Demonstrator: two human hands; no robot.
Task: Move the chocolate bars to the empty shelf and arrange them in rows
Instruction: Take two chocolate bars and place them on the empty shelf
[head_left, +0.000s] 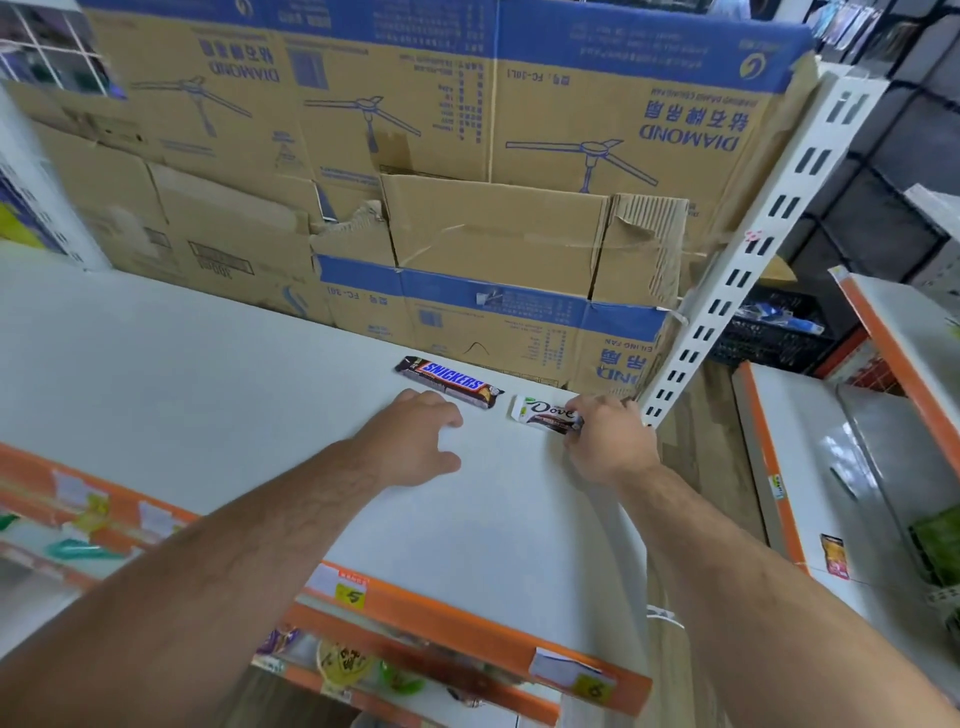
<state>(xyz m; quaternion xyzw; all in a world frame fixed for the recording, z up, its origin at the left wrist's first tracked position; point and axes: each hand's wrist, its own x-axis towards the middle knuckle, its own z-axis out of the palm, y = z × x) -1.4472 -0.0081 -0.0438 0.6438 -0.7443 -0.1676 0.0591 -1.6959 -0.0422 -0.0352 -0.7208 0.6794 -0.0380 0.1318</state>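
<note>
White shelf (208, 395) carries two chocolate bars, back right. Snickers bar (449, 382) flat, skewed to the shelf's front edge. Dove bar (545, 414) just right of it, not touching. My right grip (608, 441) curled, pinching right end of Dove bar. My left grip (415, 441) open, fingers loose, holding nothing, just in front of Snickers bar; contact unclear.

Risks, as I judge:
- Dove bar close to shelf's right edge by slotted upright (753, 260); sloppy release could tip it off side.
- Left fingers may nudge Snickers bar further askew, spoiling row.
- Cardboard boxes (467, 234) behind block pushing back.
</note>
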